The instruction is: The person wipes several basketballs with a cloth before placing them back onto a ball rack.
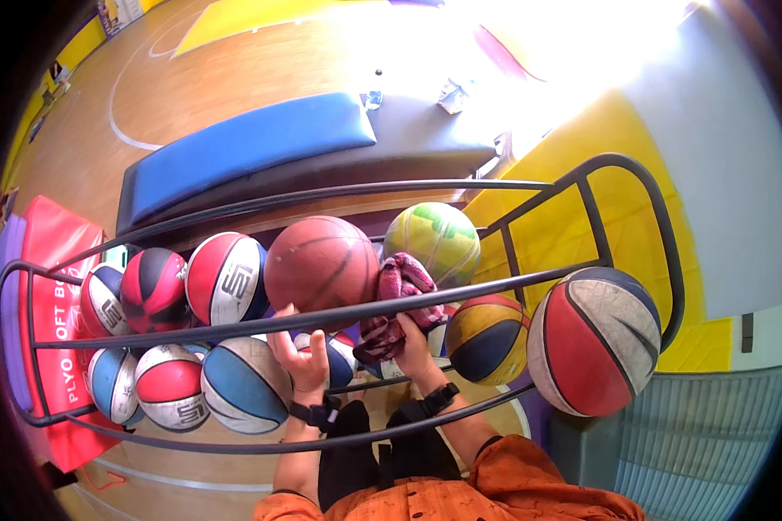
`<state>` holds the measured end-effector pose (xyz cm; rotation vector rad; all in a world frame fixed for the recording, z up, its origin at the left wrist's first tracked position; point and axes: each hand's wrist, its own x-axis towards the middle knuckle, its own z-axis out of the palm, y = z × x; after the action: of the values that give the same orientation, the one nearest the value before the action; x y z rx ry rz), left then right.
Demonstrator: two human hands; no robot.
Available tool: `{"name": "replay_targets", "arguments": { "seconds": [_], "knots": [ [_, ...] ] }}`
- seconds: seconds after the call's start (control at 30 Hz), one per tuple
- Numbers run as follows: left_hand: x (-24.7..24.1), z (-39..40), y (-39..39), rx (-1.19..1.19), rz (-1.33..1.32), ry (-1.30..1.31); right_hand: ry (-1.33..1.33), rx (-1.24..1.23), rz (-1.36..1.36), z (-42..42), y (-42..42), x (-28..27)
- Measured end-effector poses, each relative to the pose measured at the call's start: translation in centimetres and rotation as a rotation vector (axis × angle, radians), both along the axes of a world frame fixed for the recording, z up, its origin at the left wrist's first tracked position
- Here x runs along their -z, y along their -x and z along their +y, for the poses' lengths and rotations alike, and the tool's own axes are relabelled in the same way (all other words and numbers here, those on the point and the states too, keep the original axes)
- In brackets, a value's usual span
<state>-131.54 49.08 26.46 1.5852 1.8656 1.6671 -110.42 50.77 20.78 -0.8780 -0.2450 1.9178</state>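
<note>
My left hand [305, 361] is at the rack's middle rail, its fingers apart near the lower left of a reddish-brown basketball [319, 260]. The rail hides part of the contact there. My right hand [414, 348] grips a crumpled red-and-dark checked cloth [401, 280], which lies against the ball's right side. Both hands are inside a black metal ball rack [482, 288]. Behind the cloth sits a yellow-green ball [433, 238]. A yellow-and-navy basketball [485, 345] is right of my right hand, and a blue-and-white one [244, 384] is left of my left hand.
A large red-and-white basketball [593, 342] bulges past the rack's right end. Several more balls fill its left side. Beyond stands a padded bench [254, 146] with a bottle [373, 99]. A red foam box [72, 391] is at left, yellow wall padding [593, 189] at right.
</note>
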Motion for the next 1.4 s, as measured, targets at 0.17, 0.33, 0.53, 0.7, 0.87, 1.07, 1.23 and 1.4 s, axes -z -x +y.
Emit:
{"name": "replay_targets", "arguments": {
  "seconds": [0.17, 0.33, 0.53, 0.7, 0.87, 1.07, 1.23, 1.4],
  "knots": [
    [3.7, -1.0, 1.5, -0.320, -0.187, 0.079, -0.198, 0.033, -0.666, -1.1, 0.1, -1.9],
    [-2.2, 12.0, 6.5, 0.126, 0.196, -0.024, -0.363, 0.108, -0.783, 4.0, -0.1, 2.0],
    [3.9, 14.9, 6.7, 0.084, 0.043, 0.374, -0.042, 0.253, -0.589, 3.7, -0.3, 2.9],
    [3.1, 14.3, 5.3, 0.205, -0.110, 0.490, 0.018, 0.084, -0.339, 4.6, 1.6, 3.3],
    [-2.1, 8.2, 2.9, 0.039, -0.046, 0.066, 0.040, 0.063, 0.079, 2.8, -1.0, 2.0],
    [-1.2, -0.5, 2.1, -0.037, -0.871, 0.199, 0.197, -0.052, -0.032, -4.0, -5.1, -0.2],
    [0.6, -10.8, 1.9, 0.274, -0.845, 0.406, 0.219, -0.130, -0.362, -11.4, -6.7, -1.3],
    [0.8, -18.1, 1.2, 0.431, -1.294, 0.562, 0.325, -0.155, -0.075, -17.1, -10.6, -3.2]
  ]
}}
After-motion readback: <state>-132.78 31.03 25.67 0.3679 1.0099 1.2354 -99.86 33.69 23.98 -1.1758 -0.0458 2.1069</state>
